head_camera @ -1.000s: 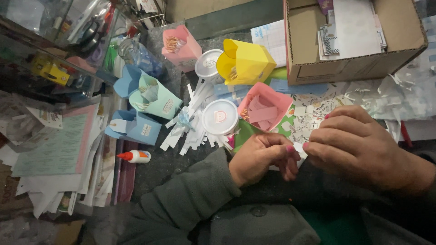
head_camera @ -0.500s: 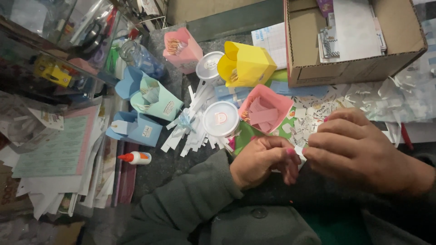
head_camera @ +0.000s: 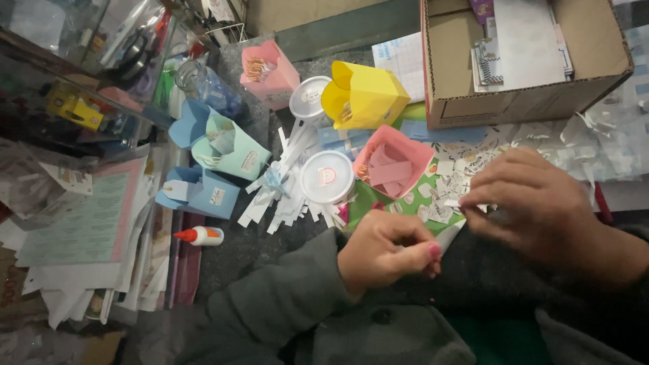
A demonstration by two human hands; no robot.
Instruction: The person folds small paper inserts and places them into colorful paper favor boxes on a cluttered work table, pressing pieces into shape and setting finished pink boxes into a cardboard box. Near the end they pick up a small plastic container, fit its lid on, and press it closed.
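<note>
My left hand (head_camera: 387,251) pinches the lower end of a small white paper strip (head_camera: 449,234) close to my body. My right hand (head_camera: 537,206) sits just to the right, its fingertips closed on a small white paper piece (head_camera: 465,204) over a pile of cut paper bits (head_camera: 451,181). Directly beyond my hands stand a pink paper box (head_camera: 392,162) holding pink slips and a round white lid (head_camera: 327,177). Loose white paper strips (head_camera: 284,182) fan out to the left of the lid.
A cardboard box (head_camera: 520,61) of papers stands at the back right. Yellow (head_camera: 365,94), pink (head_camera: 270,71), teal (head_camera: 233,149) and blue (head_camera: 203,192) paper boxes crowd the middle. A glue bottle (head_camera: 200,235) and stacked sheets (head_camera: 88,223) lie left.
My hands have drawn slightly apart, and my right hand has shifted up and right with its small paper piece. The view has tilted slightly.
</note>
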